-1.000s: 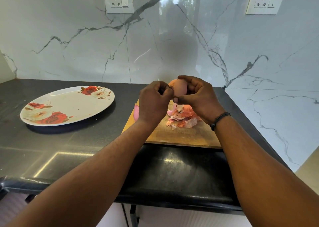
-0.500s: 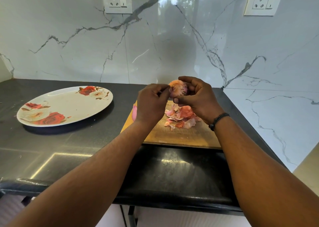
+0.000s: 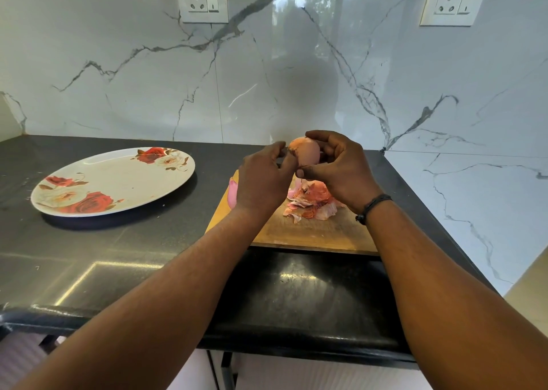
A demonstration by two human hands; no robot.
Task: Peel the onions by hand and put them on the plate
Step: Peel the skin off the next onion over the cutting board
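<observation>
- The onion (image 3: 307, 153), smooth, pinkish and egg-shaped, is held in the air above the far end of the wooden board (image 3: 311, 235), long axis roughly upright.
- The right hand (image 3: 341, 170) grips it with curled fingers; the left hand (image 3: 262, 182) pinches its skin at 9 o'clock.
- Papery peels (image 3: 311, 202) lie heaped on the board below.
- The glossy rose-patterned oval plate (image 3: 118, 182) sits at 9 o'clock, well apart, on the dark tabletop (image 3: 118, 247), with bare surface between.
- The marble wall (image 3: 296, 78) rises close behind.

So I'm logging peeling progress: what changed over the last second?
The onion turned in the right hand, smooth side now facing. Left hand still picks at its top. Plate, peel pile and cutting board stayed as they were.
</observation>
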